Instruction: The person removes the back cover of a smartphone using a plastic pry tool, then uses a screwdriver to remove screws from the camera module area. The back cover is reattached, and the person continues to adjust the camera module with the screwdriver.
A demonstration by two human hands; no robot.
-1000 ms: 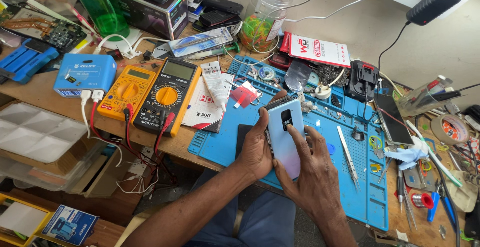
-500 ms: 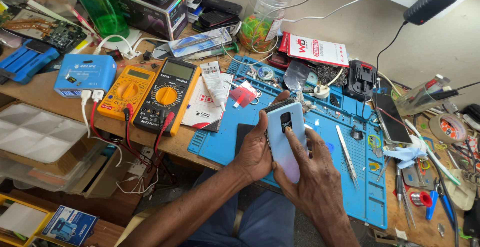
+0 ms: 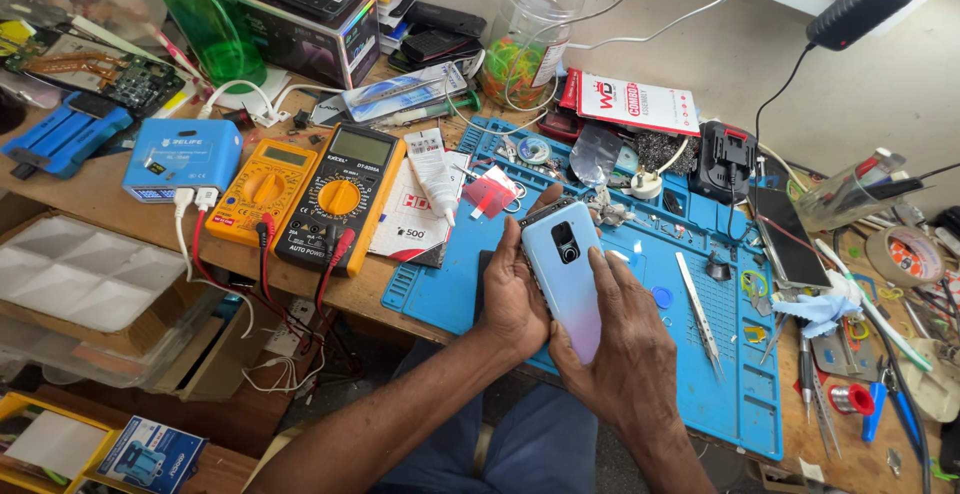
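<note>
Centre of frame: both hands hold a pale blue phone [image 3: 567,284], back cover & camera ring facing up, tilted w/ its top edge toward upper left. Left hand [image 3: 512,299] wraps the phone's left edge, fingers curled under it; right hand [image 3: 622,344] clasps the lower right part, thumb lying flat on the back cover. Phone is lifted just above the blue work mat [image 3: 720,374] on the bench [image 3: 100,194]. Right of the hands, metal tweezers [image 3: 697,306] lie on the mat, near but not touching. Left of centre, an orange multimeter [image 3: 338,199] & a yellow multimeter [image 3: 268,189] sit side by side w/ red leads plugged in. Green bottle [image 3: 205,14] at upper left, clear jar [image 3: 522,39] at top centre.
</note>
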